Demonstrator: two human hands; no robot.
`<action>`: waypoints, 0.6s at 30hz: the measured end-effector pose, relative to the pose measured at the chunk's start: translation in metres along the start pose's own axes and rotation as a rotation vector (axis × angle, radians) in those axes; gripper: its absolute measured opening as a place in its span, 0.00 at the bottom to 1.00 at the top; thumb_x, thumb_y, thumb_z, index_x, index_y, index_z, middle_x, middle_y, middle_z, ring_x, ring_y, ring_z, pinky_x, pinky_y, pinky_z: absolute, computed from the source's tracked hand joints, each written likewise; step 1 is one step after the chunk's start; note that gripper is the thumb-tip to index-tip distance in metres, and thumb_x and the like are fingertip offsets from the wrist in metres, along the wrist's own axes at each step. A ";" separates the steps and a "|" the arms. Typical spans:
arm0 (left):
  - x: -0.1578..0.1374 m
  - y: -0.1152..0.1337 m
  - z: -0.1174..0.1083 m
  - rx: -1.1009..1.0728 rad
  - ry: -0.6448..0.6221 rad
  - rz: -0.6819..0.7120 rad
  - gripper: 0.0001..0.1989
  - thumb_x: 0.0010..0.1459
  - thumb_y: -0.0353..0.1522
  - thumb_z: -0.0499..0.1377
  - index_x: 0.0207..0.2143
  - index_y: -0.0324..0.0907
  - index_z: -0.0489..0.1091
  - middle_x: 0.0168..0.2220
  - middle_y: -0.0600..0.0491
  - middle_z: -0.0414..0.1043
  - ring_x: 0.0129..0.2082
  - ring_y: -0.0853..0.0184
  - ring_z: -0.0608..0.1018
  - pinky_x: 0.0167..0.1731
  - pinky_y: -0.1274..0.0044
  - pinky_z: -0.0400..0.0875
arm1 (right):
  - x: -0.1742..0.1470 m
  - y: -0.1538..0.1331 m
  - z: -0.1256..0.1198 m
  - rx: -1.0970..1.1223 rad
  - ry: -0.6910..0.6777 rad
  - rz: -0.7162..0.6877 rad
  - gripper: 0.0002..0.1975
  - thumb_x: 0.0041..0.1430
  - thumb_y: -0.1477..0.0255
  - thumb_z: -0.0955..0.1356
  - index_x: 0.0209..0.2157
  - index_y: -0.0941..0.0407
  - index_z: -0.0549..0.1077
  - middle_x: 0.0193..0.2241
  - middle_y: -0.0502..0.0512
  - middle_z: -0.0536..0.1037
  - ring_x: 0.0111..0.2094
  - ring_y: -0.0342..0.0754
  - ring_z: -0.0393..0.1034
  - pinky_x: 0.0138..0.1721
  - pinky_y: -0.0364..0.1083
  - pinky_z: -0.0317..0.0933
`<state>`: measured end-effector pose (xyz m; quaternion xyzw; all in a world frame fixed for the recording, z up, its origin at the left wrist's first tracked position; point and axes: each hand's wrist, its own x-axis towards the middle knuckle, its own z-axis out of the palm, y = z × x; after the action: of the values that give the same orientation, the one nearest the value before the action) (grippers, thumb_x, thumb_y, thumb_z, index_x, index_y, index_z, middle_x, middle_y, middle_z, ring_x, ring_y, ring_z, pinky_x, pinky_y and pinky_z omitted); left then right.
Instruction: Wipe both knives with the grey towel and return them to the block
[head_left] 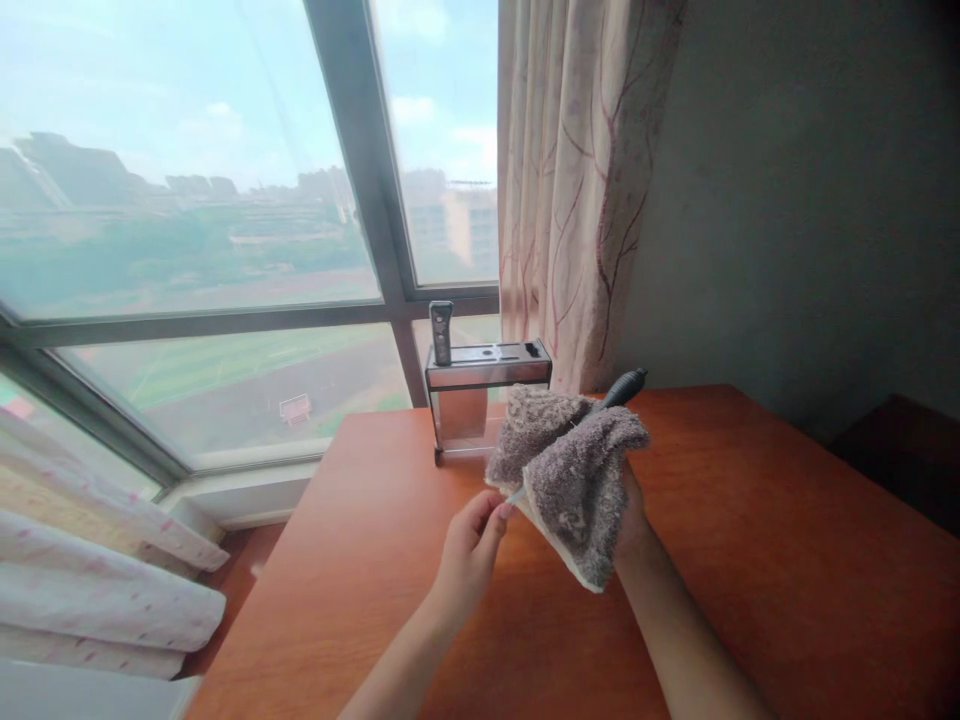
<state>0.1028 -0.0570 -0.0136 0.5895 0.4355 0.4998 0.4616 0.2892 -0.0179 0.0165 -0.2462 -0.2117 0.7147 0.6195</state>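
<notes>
A grey fluffy cloth [577, 490] with a pale edge is folded around a thin rod with a black ridged handle [624, 388]. The handle sticks out of the cloth at the upper right, and the rod's pale tip [517, 495] comes out at the lower left. Thumb and fingers of my left hand [480, 525] are closed in a pinch on that tip. Behind and beneath the cloth, my right hand [632, 510] holds it up around the rod; its fingers are mostly hidden. Cloth and rod are held above the table.
A clear-sided knife block [491, 378] with a metallic top stands at the table's far edge, one dark handle [441, 332] upright in its left end. The brown wooden table [360, 560] lies below. Beyond are a window [187, 200], a patterned curtain [577, 180] and a grey wall [787, 200].
</notes>
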 end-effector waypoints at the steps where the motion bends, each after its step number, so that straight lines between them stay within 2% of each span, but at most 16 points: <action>1: 0.000 0.001 0.000 0.010 0.004 0.026 0.14 0.62 0.40 0.54 0.33 0.38 0.69 0.27 0.55 0.63 0.29 0.69 0.64 0.30 0.79 0.59 | 0.003 0.002 0.000 0.000 0.007 0.005 0.17 0.42 0.58 0.75 0.33 0.52 0.77 0.31 0.51 0.82 0.40 0.54 0.76 0.43 0.52 0.70; 3: 0.001 0.002 -0.001 0.051 0.003 0.053 0.12 0.62 0.39 0.53 0.36 0.38 0.70 0.31 0.52 0.67 0.33 0.67 0.67 0.33 0.78 0.61 | 0.008 0.006 0.000 -0.008 0.038 -0.011 0.15 0.41 0.63 0.76 0.33 0.53 0.76 0.32 0.50 0.82 0.41 0.54 0.76 0.45 0.51 0.69; 5: 0.001 0.002 -0.001 0.115 -0.005 0.040 0.12 0.62 0.38 0.53 0.36 0.38 0.70 0.29 0.53 0.66 0.30 0.68 0.66 0.31 0.79 0.60 | 0.013 0.010 0.001 -0.003 0.064 -0.020 0.13 0.43 0.65 0.75 0.33 0.53 0.76 0.33 0.50 0.82 0.41 0.54 0.76 0.45 0.51 0.69; 8: 0.001 0.001 -0.003 0.183 0.000 0.025 0.13 0.63 0.38 0.52 0.36 0.38 0.69 0.24 0.57 0.60 0.24 0.71 0.62 0.25 0.80 0.57 | 0.017 0.013 0.001 0.004 0.079 -0.011 0.18 0.45 0.58 0.74 0.36 0.53 0.76 0.34 0.51 0.82 0.41 0.54 0.76 0.44 0.51 0.69; 11: 0.001 0.001 -0.006 0.188 0.025 0.042 0.13 0.63 0.38 0.52 0.36 0.38 0.69 0.23 0.57 0.59 0.24 0.71 0.63 0.25 0.80 0.57 | 0.018 0.015 0.000 -0.019 0.099 -0.094 0.22 0.44 0.54 0.74 0.39 0.52 0.75 0.36 0.50 0.82 0.42 0.51 0.75 0.45 0.49 0.68; 13: 0.001 0.003 -0.008 0.173 0.024 0.048 0.13 0.63 0.39 0.52 0.36 0.38 0.69 0.23 0.57 0.59 0.24 0.71 0.64 0.25 0.80 0.57 | 0.018 0.016 -0.002 -0.012 0.095 -0.120 0.22 0.42 0.55 0.74 0.38 0.51 0.76 0.36 0.48 0.82 0.42 0.50 0.75 0.45 0.48 0.68; 18: 0.002 0.006 -0.012 0.122 -0.002 0.043 0.14 0.62 0.39 0.53 0.38 0.38 0.70 0.23 0.57 0.60 0.24 0.71 0.63 0.25 0.79 0.58 | 0.013 0.011 -0.001 0.046 0.017 -0.040 0.22 0.36 0.52 0.75 0.31 0.50 0.77 0.31 0.49 0.82 0.36 0.52 0.76 0.38 0.50 0.71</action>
<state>0.0910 -0.0551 -0.0062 0.6263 0.4519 0.4813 0.4145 0.2794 -0.0065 0.0078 -0.2335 -0.1947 0.7049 0.6408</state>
